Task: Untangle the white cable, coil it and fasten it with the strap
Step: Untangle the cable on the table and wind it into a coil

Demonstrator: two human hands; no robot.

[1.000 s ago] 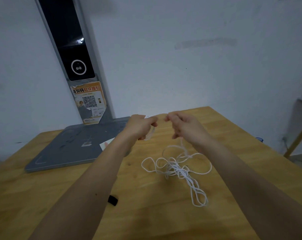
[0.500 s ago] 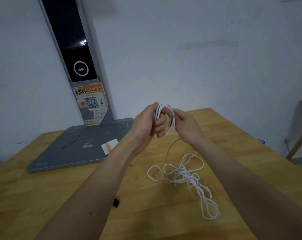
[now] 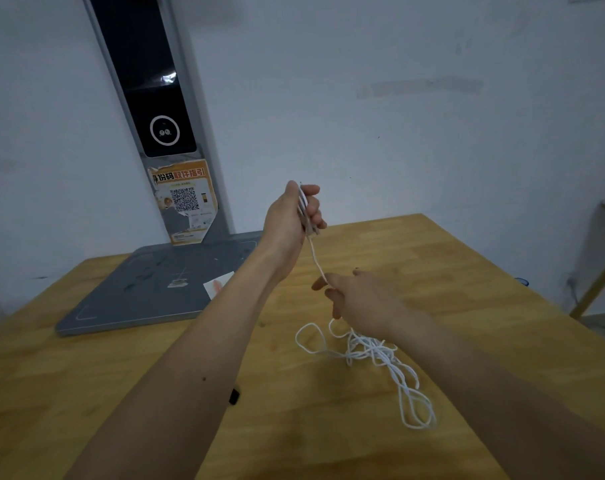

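Note:
My left hand (image 3: 291, 216) is raised above the table and grips a few wound loops of the white cable (image 3: 374, 351). One strand runs down from those loops to my right hand (image 3: 358, 296), which pinches it between thumb and fingers lower down. The rest of the cable lies tangled on the wooden table (image 3: 467, 271), with a long double loop stretching toward the near right. A small black strap (image 3: 234, 396) lies on the table, partly hidden by my left forearm.
A grey flat base (image 3: 148, 289) with a tall dark upright panel (image 3: 148, 98) stands at the table's back left against the white wall. A QR-code sticker is on the upright. A small white paper (image 3: 218, 284) lies on the base.
My right hand has dropped away from my left and slid down the strand toward the tangle. My left hand rose slightly, keeping the wound loops.

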